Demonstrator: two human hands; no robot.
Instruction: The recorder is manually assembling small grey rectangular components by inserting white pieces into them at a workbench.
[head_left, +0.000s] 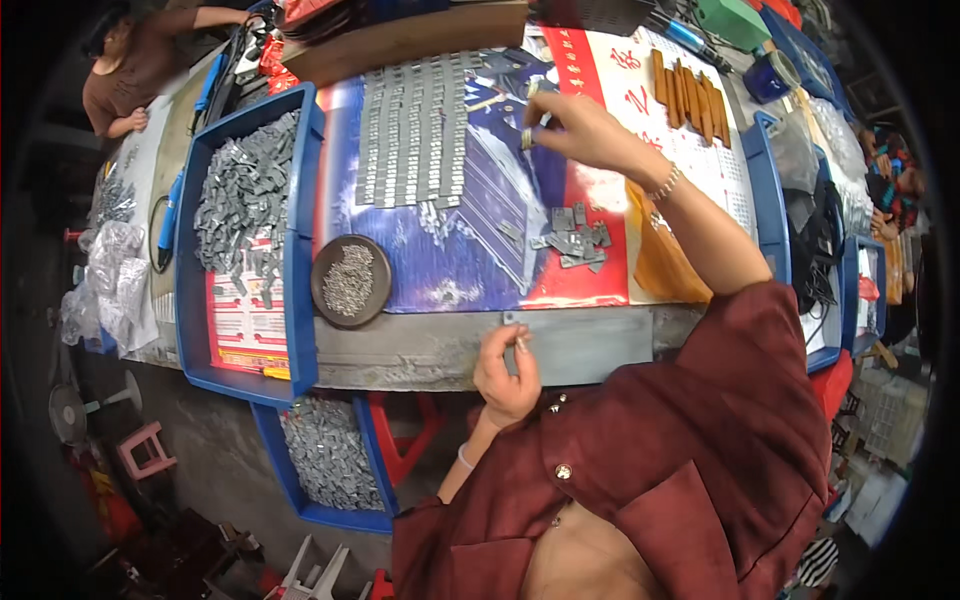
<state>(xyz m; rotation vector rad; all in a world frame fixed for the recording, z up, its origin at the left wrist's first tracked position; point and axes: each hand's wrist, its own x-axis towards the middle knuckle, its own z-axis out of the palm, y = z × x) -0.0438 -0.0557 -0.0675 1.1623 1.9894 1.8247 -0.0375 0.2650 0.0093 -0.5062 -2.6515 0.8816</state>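
- On the table's front edge [420, 350], the left hand [506, 372] is curled narrow, pinching a small metal bit [521, 341] between thumb and fingertips.
- Farther back, the right hand [583, 128] reaches out over the poster [440, 260], fingers closed on a small grey piece [527, 138] held just beside the laid-out rows [417, 130] of grey pieces.
- A loose pile [572, 240] of the same pieces lies on the poster, near the right forearm.
- Left of the pile sits a round dish [351, 281] of tiny metal bits.
- A blue tray [300, 250] at the left holds a heap of grey pieces; another blue bin [330, 455] hangs below the table.
- Brown sticks [690, 95] lie at the back right.
- Another person [135, 65] works at the far left end.
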